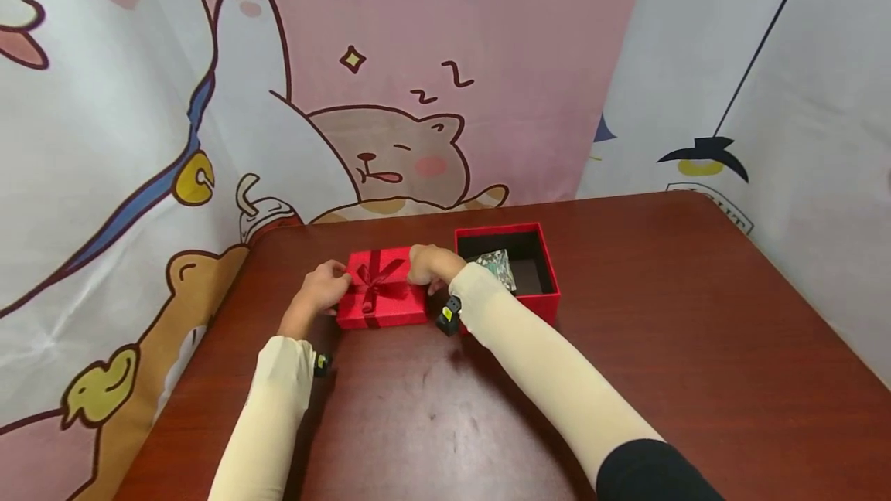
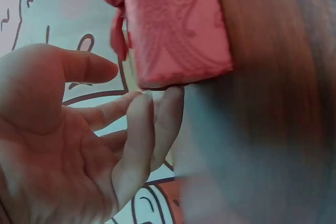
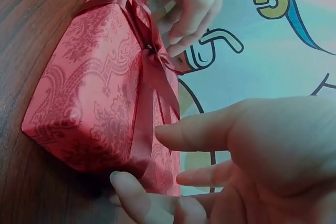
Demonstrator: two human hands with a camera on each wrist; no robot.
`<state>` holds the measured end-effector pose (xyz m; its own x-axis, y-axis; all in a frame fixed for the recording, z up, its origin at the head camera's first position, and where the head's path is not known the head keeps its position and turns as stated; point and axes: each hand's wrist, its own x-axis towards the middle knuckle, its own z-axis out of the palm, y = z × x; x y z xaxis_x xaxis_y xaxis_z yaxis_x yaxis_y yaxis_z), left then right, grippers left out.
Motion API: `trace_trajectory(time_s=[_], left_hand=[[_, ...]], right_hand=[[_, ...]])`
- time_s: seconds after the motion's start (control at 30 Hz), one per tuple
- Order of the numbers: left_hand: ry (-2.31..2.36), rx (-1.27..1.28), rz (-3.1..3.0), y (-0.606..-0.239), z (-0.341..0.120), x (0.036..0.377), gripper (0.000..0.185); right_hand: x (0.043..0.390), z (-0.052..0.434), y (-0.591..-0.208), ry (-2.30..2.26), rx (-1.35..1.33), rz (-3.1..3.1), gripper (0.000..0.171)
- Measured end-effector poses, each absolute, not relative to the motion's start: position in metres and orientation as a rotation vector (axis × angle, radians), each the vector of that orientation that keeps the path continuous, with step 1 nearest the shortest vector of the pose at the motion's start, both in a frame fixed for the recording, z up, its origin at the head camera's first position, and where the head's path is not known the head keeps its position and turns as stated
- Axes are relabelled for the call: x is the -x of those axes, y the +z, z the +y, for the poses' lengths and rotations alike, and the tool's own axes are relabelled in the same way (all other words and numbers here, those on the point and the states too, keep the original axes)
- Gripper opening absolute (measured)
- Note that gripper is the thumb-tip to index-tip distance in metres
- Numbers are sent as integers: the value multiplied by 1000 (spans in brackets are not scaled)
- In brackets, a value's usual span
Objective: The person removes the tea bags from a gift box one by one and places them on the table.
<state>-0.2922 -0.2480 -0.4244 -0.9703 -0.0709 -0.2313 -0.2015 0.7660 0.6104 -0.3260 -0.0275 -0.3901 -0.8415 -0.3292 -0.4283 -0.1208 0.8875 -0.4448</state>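
A red gift-box lid (image 1: 388,308) with a dark red ribbon bow (image 1: 373,282) lies on the table, its top printed with a swirling pattern. At its left edge is my left hand (image 1: 323,285); in the left wrist view its fingertips (image 2: 142,111) meet the lower edge, while the thumb stands apart. My right hand (image 1: 433,262) is at the right end, its loosely bent fingers (image 3: 131,192) by the lower edge and its thumb (image 3: 194,132) overlapping the ribbon in the right wrist view. The matching box (image 1: 546,305) stands uncovered to the right, partly behind the right forearm.
Inside the black-lined box sits a small silvery-green patterned item (image 1: 496,265). The brown wooden table (image 1: 682,331) reaches back to a cartoon-printed cloth (image 1: 543,60), which also hangs along both sides. Dark wrist cameras are strapped at both cream sleeves.
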Motion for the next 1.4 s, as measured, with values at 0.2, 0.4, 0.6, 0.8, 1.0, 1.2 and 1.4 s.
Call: trace_trajectory(time_s=[0.2, 0.4, 0.6, 0.8, 1.0, 1.2, 1.4], left_hand=[[961, 134, 2871, -410, -243, 279, 42], [968, -7, 2984, -387, -229, 273, 37], [1006, -80, 2991, -376, -208, 270, 35], [1062, -149, 3009, -369, -184, 272, 32], [1095, -217, 2976, -365, -158, 269, 31], [1113, -266, 2971, -364, -131, 270, 30], [1089, -328, 2969, -370, -108, 271, 32]], right_hand=[[318, -18, -383, -596, 440, 2575, 39], [308, 0, -358, -678, 587, 2671, 49], [297, 24, -341, -740, 651, 2705, 46], [290, 50, -331, -808, 644, 2734, 47], [284, 75, -328, -825, 592, 2763, 48], [283, 92, -332, -825, 554, 2815, 48], [281, 103, -339, -796, 481, 2832, 49]])
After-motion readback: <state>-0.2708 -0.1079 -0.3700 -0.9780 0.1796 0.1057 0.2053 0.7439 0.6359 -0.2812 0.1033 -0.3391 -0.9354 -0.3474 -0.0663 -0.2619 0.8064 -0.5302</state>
